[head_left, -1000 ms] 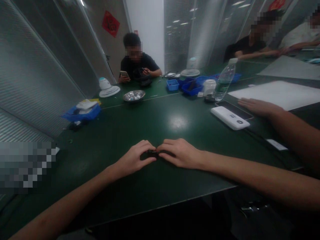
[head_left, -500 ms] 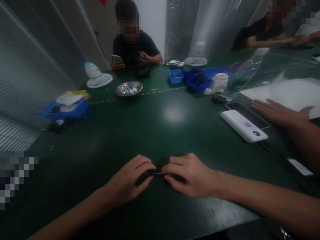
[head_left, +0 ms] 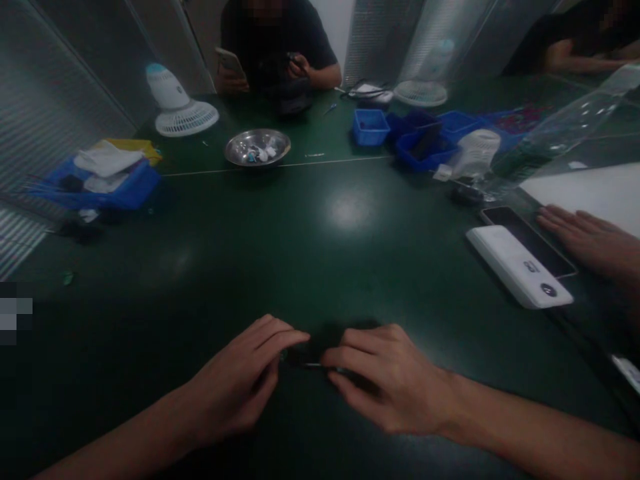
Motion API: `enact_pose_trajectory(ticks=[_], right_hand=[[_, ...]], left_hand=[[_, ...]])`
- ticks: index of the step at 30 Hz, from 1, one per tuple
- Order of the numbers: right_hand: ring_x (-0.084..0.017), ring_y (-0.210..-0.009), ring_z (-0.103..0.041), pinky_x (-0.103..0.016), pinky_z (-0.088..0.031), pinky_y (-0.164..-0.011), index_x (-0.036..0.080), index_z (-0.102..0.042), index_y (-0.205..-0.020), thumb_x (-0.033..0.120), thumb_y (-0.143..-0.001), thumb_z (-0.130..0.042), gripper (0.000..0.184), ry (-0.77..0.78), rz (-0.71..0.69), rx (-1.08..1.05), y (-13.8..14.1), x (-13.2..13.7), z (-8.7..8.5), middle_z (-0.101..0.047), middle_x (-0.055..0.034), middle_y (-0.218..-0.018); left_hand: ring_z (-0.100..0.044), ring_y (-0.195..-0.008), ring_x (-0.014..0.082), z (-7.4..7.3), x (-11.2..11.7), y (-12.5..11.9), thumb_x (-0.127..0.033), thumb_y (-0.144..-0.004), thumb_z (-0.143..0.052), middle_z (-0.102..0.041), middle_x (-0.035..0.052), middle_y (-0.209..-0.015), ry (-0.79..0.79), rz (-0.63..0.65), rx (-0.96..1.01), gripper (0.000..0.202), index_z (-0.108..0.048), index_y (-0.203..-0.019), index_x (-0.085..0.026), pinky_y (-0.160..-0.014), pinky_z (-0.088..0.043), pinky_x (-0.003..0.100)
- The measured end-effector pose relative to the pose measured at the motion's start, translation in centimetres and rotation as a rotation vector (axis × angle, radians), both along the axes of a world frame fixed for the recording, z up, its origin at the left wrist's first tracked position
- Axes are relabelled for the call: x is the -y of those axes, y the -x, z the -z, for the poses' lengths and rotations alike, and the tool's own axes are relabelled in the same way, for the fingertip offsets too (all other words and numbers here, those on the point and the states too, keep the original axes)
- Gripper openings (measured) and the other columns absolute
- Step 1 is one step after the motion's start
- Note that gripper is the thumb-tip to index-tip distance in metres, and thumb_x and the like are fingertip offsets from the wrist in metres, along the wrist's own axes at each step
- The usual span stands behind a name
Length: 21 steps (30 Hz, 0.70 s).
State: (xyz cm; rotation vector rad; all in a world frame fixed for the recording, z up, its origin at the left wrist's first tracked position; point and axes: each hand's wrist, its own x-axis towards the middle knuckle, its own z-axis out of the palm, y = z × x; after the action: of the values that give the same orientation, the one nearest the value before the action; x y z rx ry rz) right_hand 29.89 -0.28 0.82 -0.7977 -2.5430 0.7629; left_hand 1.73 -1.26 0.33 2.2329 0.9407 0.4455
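**Small dark part pinched between both hands, near edge of counter**

Where the two hands meet, a small dark part (head_left: 306, 358) is held low over the green counter (head_left: 350, 253), approx. centre of the near edge. Its long axis appears to lie left-right, along the line joining the hands, so one end is presented to each hand; neither hand is noticeably nearer. The left hand (head_left: 240, 387) is brought in from the left w/ fingers curled and pressed close together, tips closed on the part's left end. The right hand (head_left: 390, 383) is brought in from the right, index finger and thumb pinched on what looks like a thin light pin or edge at the part's right end; the rest of its fingers are folded loosely. The part is mostly hidden by the fingertips and blurred, so its exact form can't be told.

Further off: a white power bank (head_left: 517, 265) beside a dark phone (head_left: 530, 241) to the right, w/ another person's hand (head_left: 587, 239) laid flat next to them. A steel bowl (head_left: 257, 147), blue bins (head_left: 370, 127) and a small white fan (head_left: 180, 107) are set well apart at the far side.
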Motion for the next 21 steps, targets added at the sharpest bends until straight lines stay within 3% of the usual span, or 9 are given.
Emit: enact_pose_trajectory(ticks=[6,15,21], right_hand=[[-0.015,-0.065,-0.058,-0.034,-0.036,-0.055,0.023,-0.066,-0.118,0.028,-0.102,-0.054,0.02,0.026,0.012,-0.01,-0.1,0.0,0.0,-0.066,-0.001,-0.083],[-0.015,-0.066,-0.059,-0.033,-0.035,-0.055,0.024,-0.064,-0.118,0.027,-0.103,-0.053,0.019,0.03,0.015,-0.026,0.3,0.1,0.1,-0.067,-0.0015,-0.085],[-0.015,-0.069,-0.062,-0.032,-0.038,-0.057,0.023,-0.066,-0.115,0.024,-0.101,-0.057,0.017,0.054,0.11,-0.139,0.4,0.1,0.0,-0.067,-0.0014,-0.084]], left_hand=[[-0.063,-0.105,0.0244,-0.2,-0.2,0.3,-0.005,-0.093,-0.052,-0.067,0.0105,-0.119,0.013,-0.019,0.006,0.055,-0.053,-0.143,-0.029,-0.091,-0.056,0.04],[-0.06,-0.102,0.0212,-0.7,-0.8,1.9,-0.011,-0.096,-0.057,-0.063,0.0085,-0.112,-0.011,-0.041,-0.07,0.019,-0.064,-0.109,-0.023,-0.084,-0.054,0.033],[-0.065,-0.101,0.0192,-0.5,-0.8,2.1,-0.006,-0.093,-0.058,-0.069,0.0069,-0.112,-0.046,-0.014,0.055,0.021,-0.062,-0.107,-0.021,-0.086,-0.055,0.033]])
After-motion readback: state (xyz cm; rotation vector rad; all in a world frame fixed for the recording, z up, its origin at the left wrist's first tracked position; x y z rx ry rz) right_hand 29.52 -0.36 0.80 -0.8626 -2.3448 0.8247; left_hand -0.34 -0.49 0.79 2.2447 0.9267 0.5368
